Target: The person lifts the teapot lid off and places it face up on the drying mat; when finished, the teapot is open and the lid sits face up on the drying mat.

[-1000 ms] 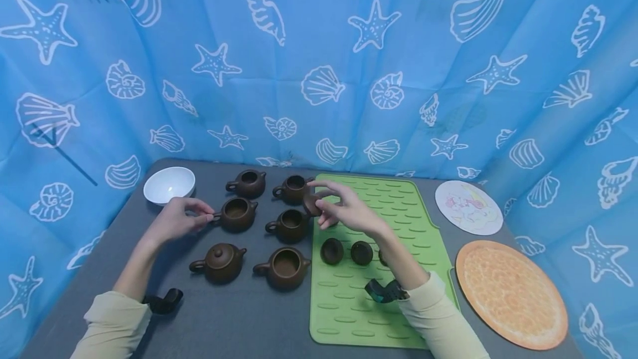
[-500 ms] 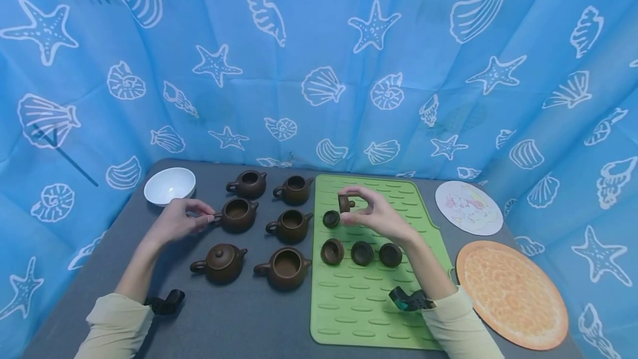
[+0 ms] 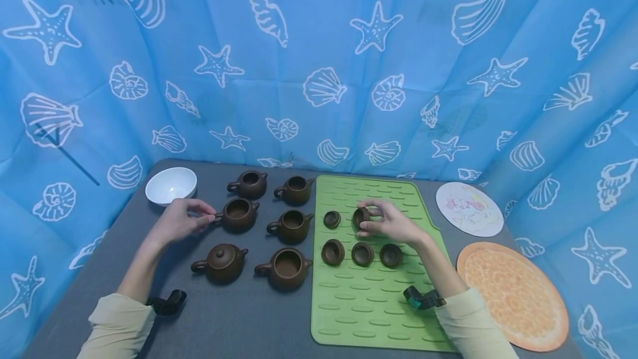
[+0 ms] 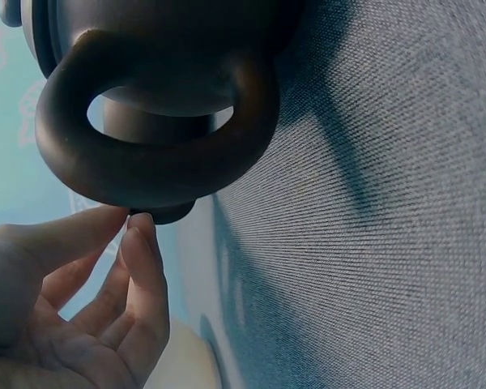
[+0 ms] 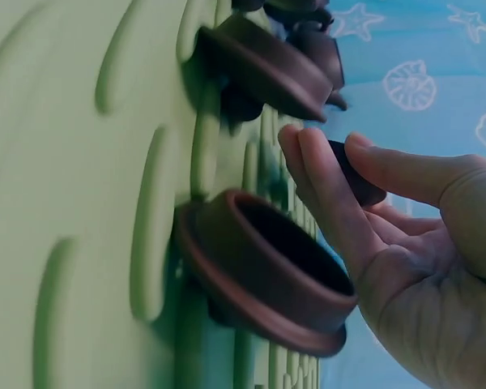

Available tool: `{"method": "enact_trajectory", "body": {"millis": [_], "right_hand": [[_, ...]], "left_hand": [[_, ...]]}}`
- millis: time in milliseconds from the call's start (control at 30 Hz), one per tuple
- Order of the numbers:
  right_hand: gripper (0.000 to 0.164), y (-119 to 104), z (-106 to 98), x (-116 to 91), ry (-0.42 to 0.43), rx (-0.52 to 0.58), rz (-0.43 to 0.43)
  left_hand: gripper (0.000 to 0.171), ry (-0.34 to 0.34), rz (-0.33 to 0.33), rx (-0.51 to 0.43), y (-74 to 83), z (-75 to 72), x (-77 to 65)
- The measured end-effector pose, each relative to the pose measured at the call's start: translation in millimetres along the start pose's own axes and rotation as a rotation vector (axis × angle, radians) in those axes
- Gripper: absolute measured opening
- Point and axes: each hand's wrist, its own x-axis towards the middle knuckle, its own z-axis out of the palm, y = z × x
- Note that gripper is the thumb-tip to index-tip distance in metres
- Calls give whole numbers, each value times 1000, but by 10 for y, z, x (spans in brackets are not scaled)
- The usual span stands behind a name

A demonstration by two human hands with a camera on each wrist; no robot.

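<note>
My left hand (image 3: 181, 221) pinches the handle of a brown lidless teapot (image 3: 238, 215) in the middle of the left row. In the left wrist view, thumb and fingertips (image 4: 142, 231) meet at that handle's end, behind a nearer teapot's large handle (image 4: 158, 166). Over the green mat, my right hand (image 3: 394, 223) grips a small brown teapot lid (image 3: 361, 219) by its edge, hollow side showing. The right wrist view shows this lid (image 5: 358, 177) dark between thumb and fingers. Several other lids, such as the small one (image 3: 332, 219), lie hollow side up nearby.
Several more brown teapots stand left of the green mat (image 3: 369, 303); one, at front left, wears its lid (image 3: 221, 254). A white bowl (image 3: 171, 184) is at back left. A white patterned disc (image 3: 469, 209) and an orange round mat (image 3: 513, 295) lie at right.
My right hand has carried the lid rightward, away from the teapots and over the mat, turning it hollow side up. My left hand has stayed at the handle.
</note>
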Motion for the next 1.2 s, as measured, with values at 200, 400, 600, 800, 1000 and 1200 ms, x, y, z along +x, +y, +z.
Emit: {"method": "enact_trajectory", "body": {"millis": [200,400,600,800,1000,1200], "right_hand": [[59,54,-52,26,-41,9,19],[57,85,-69,51,-57,-46,-7],[55,95,-69,75,-42,-91,-1],[56,92,-55,72,-29,-97,12],[57,120,-36,82,-15,-140,-2],[56,113,-28,65,7,-147,-1]], "left_hand": [[21,0,-2,-5,-16,-4,0],[21,-5,0,-11,-19,-6,-7],[21,0,4,-8,-21,2,-1],[21,6,13,-12,-23,9,-4],[21,10,17,-12,-17,23,-3],[22,12,16,-5,-31,21,-9]]}}
